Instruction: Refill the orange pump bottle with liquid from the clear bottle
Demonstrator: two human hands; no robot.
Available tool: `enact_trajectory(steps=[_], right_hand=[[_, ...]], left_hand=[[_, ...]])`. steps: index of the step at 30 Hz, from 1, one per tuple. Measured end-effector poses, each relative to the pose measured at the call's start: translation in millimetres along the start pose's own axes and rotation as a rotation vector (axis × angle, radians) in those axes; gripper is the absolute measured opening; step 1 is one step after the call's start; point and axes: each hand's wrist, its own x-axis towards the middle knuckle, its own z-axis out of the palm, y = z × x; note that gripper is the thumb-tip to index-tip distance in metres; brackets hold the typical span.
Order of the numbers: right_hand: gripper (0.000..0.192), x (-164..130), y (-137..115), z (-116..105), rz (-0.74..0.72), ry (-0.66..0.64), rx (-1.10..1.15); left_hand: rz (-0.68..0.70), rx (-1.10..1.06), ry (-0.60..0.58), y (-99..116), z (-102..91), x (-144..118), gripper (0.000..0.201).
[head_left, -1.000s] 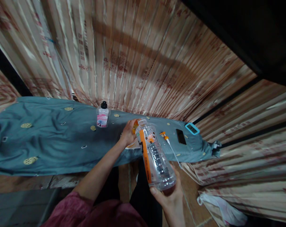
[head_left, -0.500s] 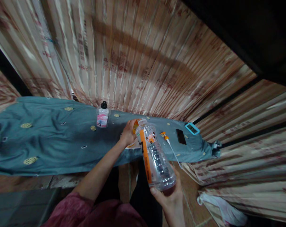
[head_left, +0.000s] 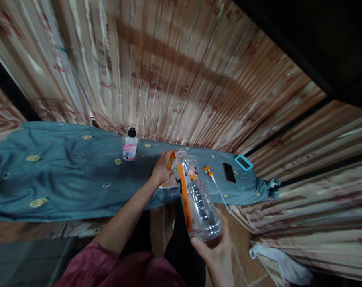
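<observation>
My right hand is closed around the base of a clear plastic bottle with an orange label strip. The bottle is tilted, its uncapped mouth up and to the left. Beside that mouth, my left hand is wrapped around what looks like a second bottle, amber near its top. The clear bottle and my fingers hide most of it; a pale label edge shows below. Whether the two bottles touch I cannot tell. An orange pump head with a white tube lies right of the clear bottle.
A blue-green patterned cloth covers the long surface ahead. A clear bottle with a black cap and pink label stands left. A dark phone and a blue-framed timer lie right. A pleated curtain hangs behind.
</observation>
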Motion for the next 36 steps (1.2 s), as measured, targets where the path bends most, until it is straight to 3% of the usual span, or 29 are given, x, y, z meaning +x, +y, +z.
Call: enact_trajectory(steps=[7, 14, 36], right_hand=[[0.086, -1.4, -2.7, 1.6, 0.012, -0.006, 0.037], [0.087, 5.8, 5.2, -9.6, -0.045, -0.077, -0.062], [0.081, -1.0, -2.7, 1.2, -0.046, 0.000, -0.024]], left_hand=[[0.002, 0.014, 0.017, -4.9, 3.3, -1.1, 0.057], [0.015, 0.018, 0.016, -5.5, 4.0, -0.4, 0.056], [0.000, -0.017, 0.000, -1.5, 0.0, -1.1, 0.059]])
